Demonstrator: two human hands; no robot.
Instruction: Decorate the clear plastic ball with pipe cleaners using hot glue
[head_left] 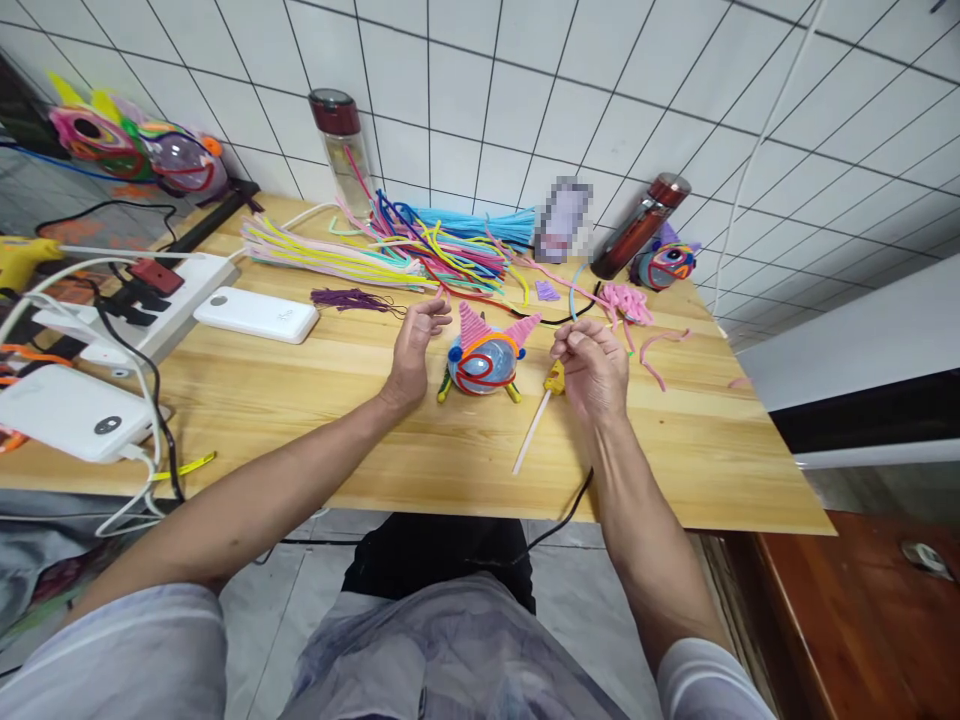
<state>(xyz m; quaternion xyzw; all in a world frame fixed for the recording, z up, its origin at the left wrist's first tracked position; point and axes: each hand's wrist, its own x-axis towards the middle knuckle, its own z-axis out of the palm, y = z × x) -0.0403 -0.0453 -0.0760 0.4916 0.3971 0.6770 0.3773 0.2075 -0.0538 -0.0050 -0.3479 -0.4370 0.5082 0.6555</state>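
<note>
Beside the pink-horned ball (486, 366), left grip (414, 350) half-curled, empty; right grip (596, 372) pinched (contents unclear).

Wall: white square tiles, dark joints (480, 60), standing behind a pale wood-grain table (675, 470). Floor: light grey tiles (277, 620). Right side: white panel with black band (862, 345); nearer, reddish-brown wooden furniture (847, 610). Tabletop evenly lit.

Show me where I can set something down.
Bare wood shows on the table right of the right forearm, between the eared figure and the near edge, and between the left forearm and purple strands. Crowded: the back, under pipe cleaners, and the left, around the power strip.
</note>
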